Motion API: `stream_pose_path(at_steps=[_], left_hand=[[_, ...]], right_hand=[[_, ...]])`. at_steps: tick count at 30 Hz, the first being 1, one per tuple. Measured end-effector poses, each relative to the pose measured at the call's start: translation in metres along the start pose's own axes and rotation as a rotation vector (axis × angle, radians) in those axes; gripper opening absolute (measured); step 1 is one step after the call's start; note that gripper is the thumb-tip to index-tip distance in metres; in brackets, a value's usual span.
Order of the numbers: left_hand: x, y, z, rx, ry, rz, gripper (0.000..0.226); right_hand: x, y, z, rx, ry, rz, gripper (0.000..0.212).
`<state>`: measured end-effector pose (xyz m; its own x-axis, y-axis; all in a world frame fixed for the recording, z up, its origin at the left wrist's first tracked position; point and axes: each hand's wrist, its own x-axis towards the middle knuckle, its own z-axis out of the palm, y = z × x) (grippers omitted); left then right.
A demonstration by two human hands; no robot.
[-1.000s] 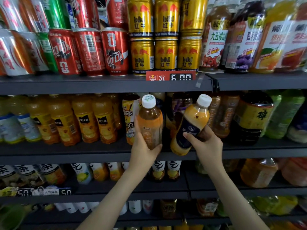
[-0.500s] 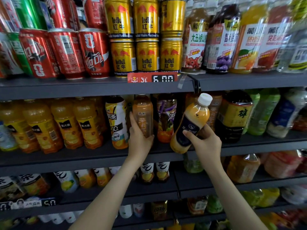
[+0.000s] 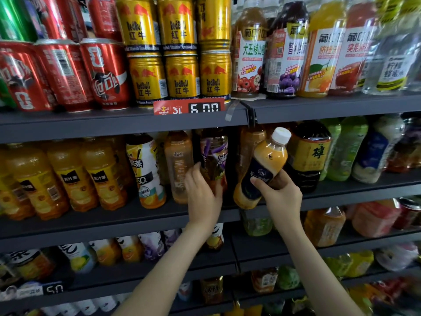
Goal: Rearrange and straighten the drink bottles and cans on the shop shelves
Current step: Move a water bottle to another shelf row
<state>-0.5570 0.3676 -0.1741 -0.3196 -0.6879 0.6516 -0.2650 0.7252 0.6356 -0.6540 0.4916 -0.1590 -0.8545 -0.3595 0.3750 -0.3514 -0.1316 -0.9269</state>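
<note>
Shelf edge (image 3: 127, 221): left grip (image 3: 202, 197) round purple bottle (image 3: 215, 156), right grip (image 3: 282, 197) round tilted white-capped bottle (image 3: 266, 160)

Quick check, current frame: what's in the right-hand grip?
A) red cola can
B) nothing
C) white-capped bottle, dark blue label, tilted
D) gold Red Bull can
C: the right-hand grip holds the white-capped bottle by its lower part, tilted with its cap toward the upper right, in front of the middle shelf. The left-hand grip wraps a purple-labelled bottle standing on that shelf.
</note>
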Motion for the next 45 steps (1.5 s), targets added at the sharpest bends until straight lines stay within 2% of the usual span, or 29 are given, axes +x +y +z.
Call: stream_pose_path(at_steps=[4,9,15,19,24,28,32,35,40,45], left_hand=[[0.019,0.007,0.016,-0.141,-0.142,-0.139,0.09],[0.02,0.01,0.025,-0.132,-0.152,-0.147,0.1],[-0.004,0.005,0.007,-0.265,-0.119,0.032,0.103],[-0.03,-0.015,-0.012,-0.31,-0.09,0.107,0.11],[-0.037,-0.031,-0.04,-0.338,0.021,0.246,0.094],[-0.029,-0.032,-0.063,-0.338,0.075,0.176,0.111],[-0.027,-0.039,-0.085,-0.343,0.069,0.078,0.105],[-0.025,-0.042,-0.094,-0.3,0.067,0.043,0.105],[-0.021,-0.044,-0.101,-0.251,-0.007,-0.018,0.113],[-0.021,-0.037,-0.097,-0.294,-0.113,-0.04,0.111]], right_hand=[[-0.001,0.003,-0.012,0.018,0.013,-0.001,0.03],[-0.005,0.004,-0.018,0.056,0.008,-0.002,0.032],[-0.01,0.008,-0.014,0.097,0.013,-0.015,0.042],[-0.013,0.01,-0.005,0.131,-0.02,-0.025,0.038],[-0.005,0.004,0.024,0.073,-0.119,-0.05,0.039],[0.006,-0.002,0.049,-0.029,-0.235,-0.077,0.046],[0.016,-0.003,0.068,-0.177,-0.301,-0.155,0.057],[0.028,-0.004,0.076,-0.287,-0.309,-0.171,0.05],[0.037,-0.007,0.091,-0.296,-0.313,-0.091,0.049],[0.025,-0.012,0.095,-0.225,-0.368,-0.03,0.053]])
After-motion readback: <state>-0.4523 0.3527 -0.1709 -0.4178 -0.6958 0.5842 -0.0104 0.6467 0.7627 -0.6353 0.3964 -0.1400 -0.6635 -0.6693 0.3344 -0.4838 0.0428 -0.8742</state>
